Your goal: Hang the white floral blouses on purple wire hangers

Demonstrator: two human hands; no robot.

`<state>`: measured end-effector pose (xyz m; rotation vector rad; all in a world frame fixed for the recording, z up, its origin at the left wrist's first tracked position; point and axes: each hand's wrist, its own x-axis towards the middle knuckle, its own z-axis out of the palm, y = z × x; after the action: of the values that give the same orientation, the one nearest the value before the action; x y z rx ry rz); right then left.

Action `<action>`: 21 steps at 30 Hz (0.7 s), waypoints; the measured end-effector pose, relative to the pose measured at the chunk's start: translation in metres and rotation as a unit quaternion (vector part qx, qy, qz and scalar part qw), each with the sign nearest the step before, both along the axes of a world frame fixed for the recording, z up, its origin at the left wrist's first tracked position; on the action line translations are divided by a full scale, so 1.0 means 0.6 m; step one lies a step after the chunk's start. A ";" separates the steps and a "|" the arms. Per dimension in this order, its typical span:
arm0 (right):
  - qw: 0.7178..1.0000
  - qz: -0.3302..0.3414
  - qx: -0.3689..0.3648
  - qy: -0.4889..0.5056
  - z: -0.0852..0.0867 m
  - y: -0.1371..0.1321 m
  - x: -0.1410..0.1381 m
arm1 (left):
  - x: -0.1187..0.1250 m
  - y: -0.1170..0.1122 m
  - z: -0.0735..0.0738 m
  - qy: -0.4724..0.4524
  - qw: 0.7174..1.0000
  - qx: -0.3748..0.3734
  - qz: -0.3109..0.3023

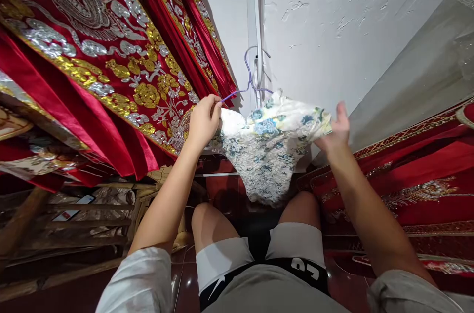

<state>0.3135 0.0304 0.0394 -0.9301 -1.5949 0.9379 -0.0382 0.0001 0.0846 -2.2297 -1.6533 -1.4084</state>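
A white garment with blue and green flower print hangs from a thin purple wire hanger in front of a white wall. My left hand is closed around the left end of the hanger and the garment's shoulder. My right hand holds the garment's right edge, thumb and fingers partly raised. The hanger's hook sits against a white vertical pipe.
Red satin garments with gold and silver embroidery hang close on the left. More red embroidered cloth lies on the right, partly under clear plastic. A wooden rack stands low on the left. My knees are below.
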 end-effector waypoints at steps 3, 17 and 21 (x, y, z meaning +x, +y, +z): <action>0.998 -0.053 0.035 -0.029 0.055 -0.021 -0.002 | 0.000 0.012 0.006 -0.026 0.999 0.033 0.018; 0.893 0.051 0.283 -0.347 -0.013 -0.115 -0.131 | 0.135 -0.008 -0.053 -0.441 0.873 -0.131 -0.162; 0.886 0.023 0.300 -0.353 -0.044 -0.112 -0.119 | 0.164 -0.031 -0.050 -0.430 0.834 -0.215 -0.271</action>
<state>0.2424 -0.0368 0.0129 -0.8169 -2.3402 0.0587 0.0604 -0.0184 0.0547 -2.6373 -1.6891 -2.7572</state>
